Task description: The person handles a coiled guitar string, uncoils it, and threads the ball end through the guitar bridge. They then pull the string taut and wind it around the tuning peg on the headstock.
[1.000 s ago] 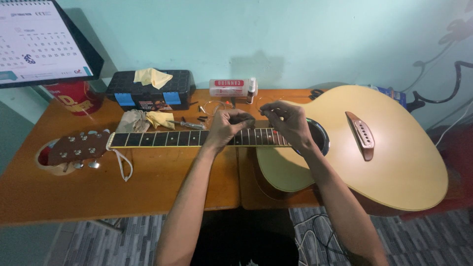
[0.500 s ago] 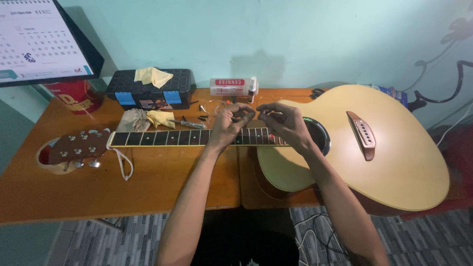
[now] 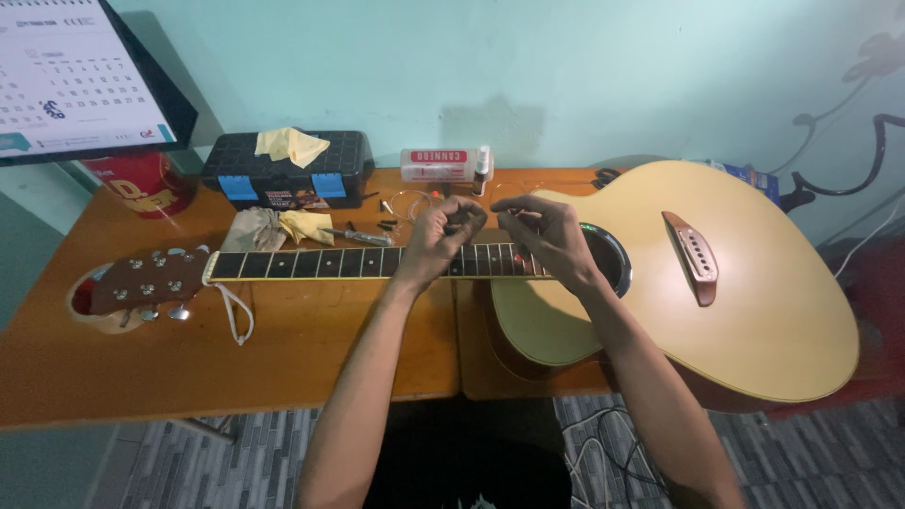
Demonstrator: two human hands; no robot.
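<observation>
Guitar: an acoustic guitar (image 3: 735, 283) with a pale yellow top lies flat across the wooden table (image 3: 283, 358), body to the right, headstock to the left.
Neck: the dark fretboard (image 3: 311, 263) runs left to right along the middle of the table; no strings show on it.
Headstock: the brown headstock (image 3: 141, 283) rests over a round holder at the table's left edge, a white cord hanging just beside it.
Left hand: the left hand (image 3: 443, 240) hovers over the upper frets, fingers curled in and pinched on something too small to make out.
Right hand: the right hand (image 3: 547, 236) sits just left of the sound hole (image 3: 608, 254), fingers bent, thumb and forefinger pinched close; what it holds cannot be told.
Hands together: the two are near each other above the neck, fingertips almost meeting.
Far side: a black toolbox (image 3: 283, 170) with blue latches stands by the wall, a yellow cloth (image 3: 292, 144) on its lid.
Beside toolbox: a white and red box (image 3: 438, 163) and a small bottle (image 3: 483, 166) stand to its right.
Small parts: a second yellow cloth (image 3: 306, 226) and scattered small tools lie between the toolbox and the neck.
Far left: a red tin (image 3: 141, 184) stands under a desk calendar (image 3: 75, 75).
</observation>
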